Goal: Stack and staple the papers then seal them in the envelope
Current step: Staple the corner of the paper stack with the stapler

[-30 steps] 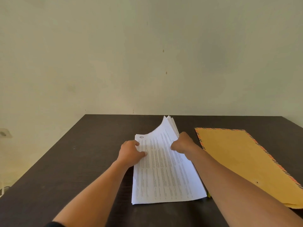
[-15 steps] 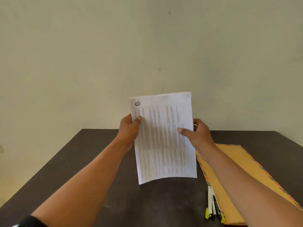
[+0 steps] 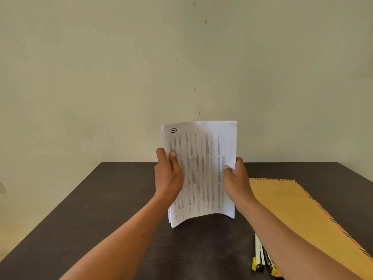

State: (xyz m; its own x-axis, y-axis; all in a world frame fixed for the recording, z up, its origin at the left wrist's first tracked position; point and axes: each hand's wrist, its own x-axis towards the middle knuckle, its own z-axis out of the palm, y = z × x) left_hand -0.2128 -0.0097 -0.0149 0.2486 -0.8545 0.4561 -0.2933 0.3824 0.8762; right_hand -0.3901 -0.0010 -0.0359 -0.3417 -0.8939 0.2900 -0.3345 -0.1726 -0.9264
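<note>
Head view. Papers (image 3: 201, 172) upright over middle of desk (image 3: 101, 209), printed face toward camera, bottom edge bowed; contact with desk unclear. Left hand (image 3: 168, 174) gripping left edge, thumb in front. Right hand (image 3: 237, 178) gripping right edge. Envelope (image 3: 292, 209) flat toward right edge. Stapler (image 3: 260, 257) near front edge, just beside envelope.

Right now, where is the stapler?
Head view: the stapler lies at the bottom right on the table, beside the envelope's left edge, just left of the right forearm.
</note>
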